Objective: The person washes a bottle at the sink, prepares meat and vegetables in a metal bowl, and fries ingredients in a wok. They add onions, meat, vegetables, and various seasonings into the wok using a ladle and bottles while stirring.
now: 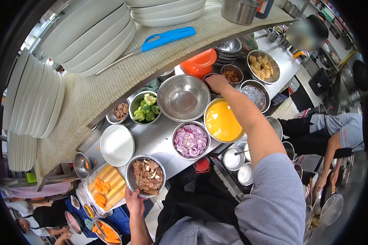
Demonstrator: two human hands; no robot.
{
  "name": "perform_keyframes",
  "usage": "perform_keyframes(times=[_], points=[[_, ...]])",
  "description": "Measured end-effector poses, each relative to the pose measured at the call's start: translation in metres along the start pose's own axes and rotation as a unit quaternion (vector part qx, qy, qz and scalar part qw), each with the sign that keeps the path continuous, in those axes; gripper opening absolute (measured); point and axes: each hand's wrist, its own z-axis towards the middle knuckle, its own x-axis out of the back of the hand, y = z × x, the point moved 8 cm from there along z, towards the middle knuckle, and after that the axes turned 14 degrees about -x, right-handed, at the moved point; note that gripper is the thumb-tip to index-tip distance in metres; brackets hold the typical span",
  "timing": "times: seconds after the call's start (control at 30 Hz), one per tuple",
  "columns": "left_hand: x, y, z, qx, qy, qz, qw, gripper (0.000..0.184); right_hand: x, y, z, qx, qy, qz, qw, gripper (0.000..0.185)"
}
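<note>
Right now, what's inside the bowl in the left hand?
The bowl holds brown meat slices, with pale pieces on top. Its bottom, and anything beneath the slices, is covered.

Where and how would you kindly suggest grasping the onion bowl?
Probably grip the onion bowl by its exposed left rim, coming from the left: bare tabletop lies there, while the yellow-liquid bowl crowds its right and the colander its far side.
</note>
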Motion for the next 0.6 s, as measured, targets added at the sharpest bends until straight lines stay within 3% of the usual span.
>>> perform_keyframes(times=[0.1, 0.17, 0.23, 0.3, 0.43, 0.6], points=[[-0.004, 0.008, 0.001, -0.012, -0.001, -0.006, 1.000, 0.030, -0.006, 0.022, 0.009, -0.013, -0.004, 0.056, 0.998, 0.029], [-0.011, 0.014, 0.006, -0.014, -0.006, -0.005, 1.000, 0.030, 0.003, 0.035, 0.012, 0.040, 0.066, 0.183, 0.980, 0.030], [-0.024, 0.021, 0.013, -0.034, -0.024, 0.002, 0.999, 0.030, 0.006, 0.042, 0.006, 0.015, 0.016, 0.212, 0.977, 0.037], [-0.037, 0.028, 0.019, -0.042, -0.040, -0.006, 0.998, 0.031, 0.022, 0.050, -0.008, -0.043, 0.038, 0.267, 0.962, 0.034], [-0.062, 0.034, 0.026, -0.052, -0.070, -0.018, 0.996, 0.030, 0.011, 0.059, -0.010, -0.050, 0.105, 0.322, 0.940, 0.031], [-0.077, 0.036, 0.029, -0.050, -0.097, -0.010, 0.994, 0.027, 0.001, 0.075, -0.014, -0.128, 0.136, 0.451, 0.873, 0.028]])
